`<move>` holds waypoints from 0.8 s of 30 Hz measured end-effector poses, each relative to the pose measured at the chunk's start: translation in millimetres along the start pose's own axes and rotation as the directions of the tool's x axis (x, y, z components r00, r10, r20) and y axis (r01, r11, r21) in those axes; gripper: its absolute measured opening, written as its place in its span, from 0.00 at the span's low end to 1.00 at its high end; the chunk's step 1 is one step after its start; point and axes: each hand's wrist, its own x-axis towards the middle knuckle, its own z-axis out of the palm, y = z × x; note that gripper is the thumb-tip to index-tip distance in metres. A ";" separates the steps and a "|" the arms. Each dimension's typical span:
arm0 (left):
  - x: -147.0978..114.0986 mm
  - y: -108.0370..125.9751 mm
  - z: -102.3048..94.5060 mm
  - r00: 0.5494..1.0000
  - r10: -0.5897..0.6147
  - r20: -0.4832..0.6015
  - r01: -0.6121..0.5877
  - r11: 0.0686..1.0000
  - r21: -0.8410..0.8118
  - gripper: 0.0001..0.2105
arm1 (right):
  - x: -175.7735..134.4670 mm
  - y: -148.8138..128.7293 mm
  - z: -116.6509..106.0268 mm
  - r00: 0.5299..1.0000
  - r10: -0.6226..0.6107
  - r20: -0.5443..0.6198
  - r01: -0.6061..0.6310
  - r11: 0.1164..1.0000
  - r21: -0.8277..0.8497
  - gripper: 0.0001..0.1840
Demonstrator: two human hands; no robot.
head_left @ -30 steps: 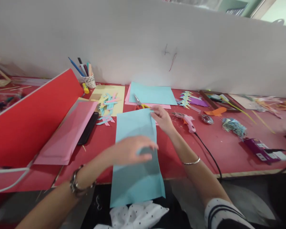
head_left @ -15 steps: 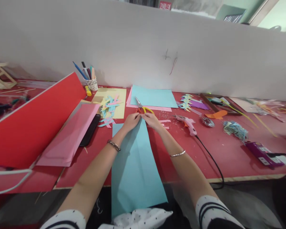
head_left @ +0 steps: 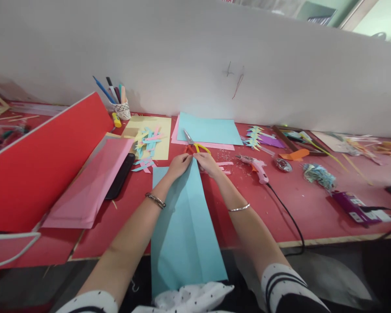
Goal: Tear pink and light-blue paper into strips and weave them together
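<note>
A long sheet of light blue paper (head_left: pixel 185 226) stretches from the table over its front edge toward my lap. My left hand (head_left: pixel 180 166) and my right hand (head_left: pixel 207 163) pinch its far end between thumbs and fingers, close together. A lengthwise crease runs down the sheet. Scissors (head_left: pixel 195 144) with red and yellow handles lie just beyond my fingertips, blades pointing away. Behind them rests another blue sheet (head_left: pixel 211 129) on top of pink paper. Several pink strips (head_left: pixel 224 165) lie beside my right hand.
At the left, a red board (head_left: pixel 52 169) leans near pink sheets (head_left: pixel 91 187) and a black phone (head_left: pixel 120 176). Coloured strips (head_left: pixel 150 141) lie on yellow paper, with a pen cup (head_left: pixel 122 108) behind. To the right are a corded pink glue gun (head_left: pixel 256 167) and a purple box (head_left: pixel 355 208).
The camera view has shifted slightly. Both hands keep their pinch at the paper's far end, and the crease along the sheet shows more clearly.
</note>
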 end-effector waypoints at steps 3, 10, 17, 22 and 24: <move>2.1 1.4 0.9 1.000 -0.014 0.000 0.014 1.000 0.019 0.13 | -0.4 1.1 -2.1 1.000 0.000 -0.005 0.000 1.000 0.021 0.16; 4.2 8.6 8.9 0.997 -0.068 -0.024 0.069 0.994 0.086 0.14 | -4.8 5.2 -4.1 1.000 -0.011 -0.017 0.012 0.998 0.059 0.17; 2.2 10.7 14.0 0.990 -0.105 -0.092 0.116 0.986 0.122 0.15 | -7.5 9.6 2.6 0.996 0.002 -0.085 0.006 0.996 0.090 0.18; 1.0 10.9 14.5 0.988 -0.097 -0.119 0.110 0.988 0.108 0.16 | -3.3 18.7 9.3 0.990 -0.012 -0.137 0.025 0.995 0.099 0.16; 0.7 11.0 14.5 0.987 -0.094 -0.128 0.107 0.990 0.097 0.16 | -1.8 22.0 10.5 0.986 -0.029 -0.162 0.043 0.995 0.088 0.16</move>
